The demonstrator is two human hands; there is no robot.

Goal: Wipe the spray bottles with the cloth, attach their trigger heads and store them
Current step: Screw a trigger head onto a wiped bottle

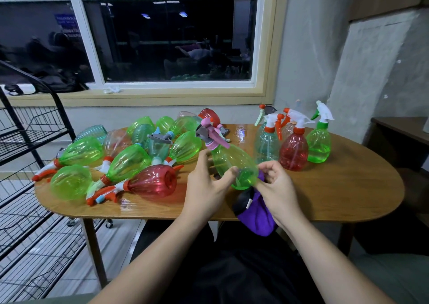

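Hands first: your left hand grips the green bottle round its middle, thumb on the near side and fingers curled over the far side. Your right hand has its fingers curled at the bottle's base, pinching the purple cloth against it. The rest of the cloth hangs below your wrist, past the near edge of the table. You hold the bottle above the tabletop, tilted, with its base toward you and its pink trigger head already on, pointing up and away to the left.

To the right of your hands, bottles stand upright near the far edge: a teal bottle, a red bottle and a bright green bottle, each with a white trigger head fitted. More heads show behind them, partly hidden.

To your left, a heap of bottles lies on its side, mostly green, with some red and teal. Some of them have heads on. A black wire rack stands beside the table's left end.
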